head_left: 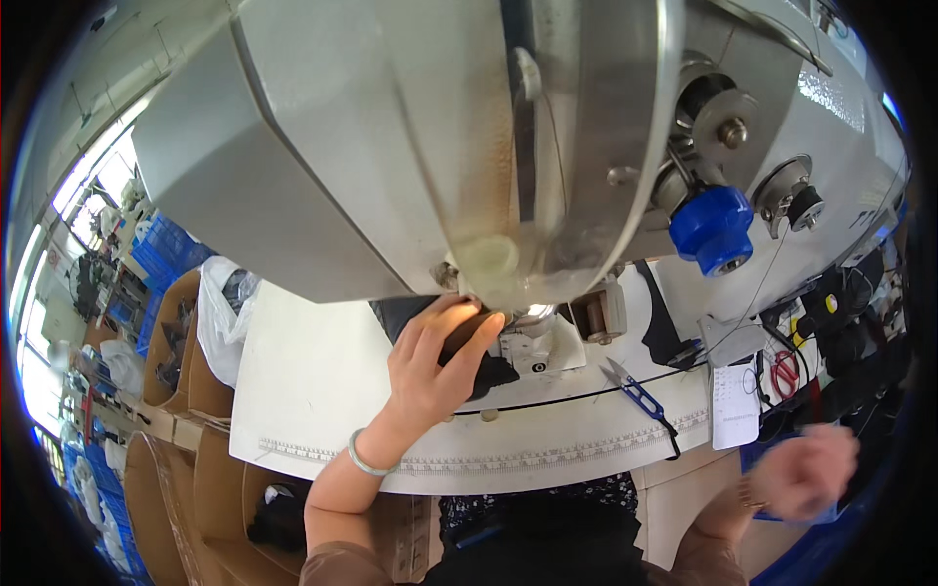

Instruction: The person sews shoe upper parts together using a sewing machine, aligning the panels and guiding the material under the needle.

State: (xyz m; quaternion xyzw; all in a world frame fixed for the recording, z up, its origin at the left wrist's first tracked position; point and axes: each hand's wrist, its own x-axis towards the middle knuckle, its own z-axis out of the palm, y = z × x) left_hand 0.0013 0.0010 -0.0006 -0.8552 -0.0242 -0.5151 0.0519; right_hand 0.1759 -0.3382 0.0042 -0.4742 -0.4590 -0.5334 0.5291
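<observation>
The black fabric piece (496, 376), gripped by the half-curled left hand (430, 361) under the sewing machine head (322, 146), is best guided flat, fingertips clear of the stitching area. Whether anything is held by the blurred right hand (806, 474), near right, or how far it is opened, cannot be told.

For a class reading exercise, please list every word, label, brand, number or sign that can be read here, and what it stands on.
None can be read reliably:
White sheet: printed lines, too small and blurred.
Ruler strip on the white table: scale marks show; figures too small.
Sewing machine: dark marking towards the picture's right, too blurred.
</observation>
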